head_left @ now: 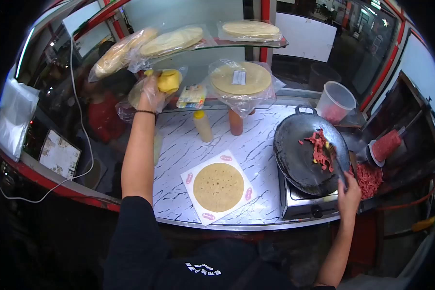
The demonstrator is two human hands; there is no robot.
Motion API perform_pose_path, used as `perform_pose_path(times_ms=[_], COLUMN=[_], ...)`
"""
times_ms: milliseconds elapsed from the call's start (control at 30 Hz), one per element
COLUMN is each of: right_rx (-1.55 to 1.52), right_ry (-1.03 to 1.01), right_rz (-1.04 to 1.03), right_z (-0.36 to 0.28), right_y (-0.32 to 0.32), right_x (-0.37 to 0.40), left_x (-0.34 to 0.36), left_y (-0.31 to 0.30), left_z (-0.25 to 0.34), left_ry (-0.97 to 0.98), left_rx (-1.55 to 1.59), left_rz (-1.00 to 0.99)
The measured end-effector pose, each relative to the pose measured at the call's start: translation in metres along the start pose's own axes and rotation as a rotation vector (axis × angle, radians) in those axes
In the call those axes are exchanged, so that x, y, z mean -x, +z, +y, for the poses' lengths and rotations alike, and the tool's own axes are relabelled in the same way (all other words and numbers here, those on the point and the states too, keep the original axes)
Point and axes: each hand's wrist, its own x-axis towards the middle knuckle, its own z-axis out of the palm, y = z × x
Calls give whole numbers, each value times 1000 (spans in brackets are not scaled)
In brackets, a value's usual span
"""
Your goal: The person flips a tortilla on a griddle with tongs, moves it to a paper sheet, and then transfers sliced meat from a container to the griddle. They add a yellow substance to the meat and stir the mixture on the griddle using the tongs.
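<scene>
My right hand [349,195] is closed round the handle of a spatula [342,166], whose blade is among the red meat strips and yellow bits [320,147] in a black pan [295,154]. The pan sits on a gas stove [302,205]. My left hand [151,89] reaches up to the glass shelf, at a clear plastic bag beside a yellow lump [169,81]. Plastic and blur hide its fingers. Between my arms a round brown flatbread [218,186] lies flat on a square of printed white paper [203,215].
Bagged flatbreads [241,77] rest on the lower shelf, more [173,41] on the upper one. A yellow-capped bottle [203,126] and an orange-red bottle [235,122] stand on the marble-patterned counter [171,169]. Right of the stove are a white tub [336,101] and red meat [369,180].
</scene>
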Motion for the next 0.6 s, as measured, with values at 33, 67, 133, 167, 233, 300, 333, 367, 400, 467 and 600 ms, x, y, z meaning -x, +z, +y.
perform_pose_path(times_ms=[33, 67, 133, 167, 233, 300, 333, 367, 400, 467, 600], right_rx=[-15, -79, 27, 52, 179, 204, 189, 196, 114, 13, 130], right_ry=[24, -63, -97, -109, -73, -7, 3, 8, 64, 86, 2], right_rz=[-79, -34, -90, -51, 46, -102, -116, -113, -60, 5, -125], right_z=[-6, -14, -22, -22, -4, -15, -15, -19, -24, -28, -36], right_y=[4, 16, 19, 17, 18, -7, -16, -28, -40, -41, -3], right_x=[8, 13, 8, -2, -17, -14, -6, 2, 11, 22, 11], left_x=[-23, -50, -77, -103, -153, -181, -173, -169, -158, -135, -114], left_y=[-8, -18, -15, -18, -23, -8, -5, -1, 5, 10, 14], left_z=[-8, -17, -44, -53, -71, -85, -87, -86, -79, -69, -63], left_ry=[-19, -32, -149, -102, -20, 376, 481, 482, 404, 322, 398], left_rx=[8, 9, -40, -287, -805, -1562, -1696, -1690, -1651, -1621, -1721], left_rz=[-9, 19, 14, 16, 55, 220, 256, 248, 177, 112, 119])
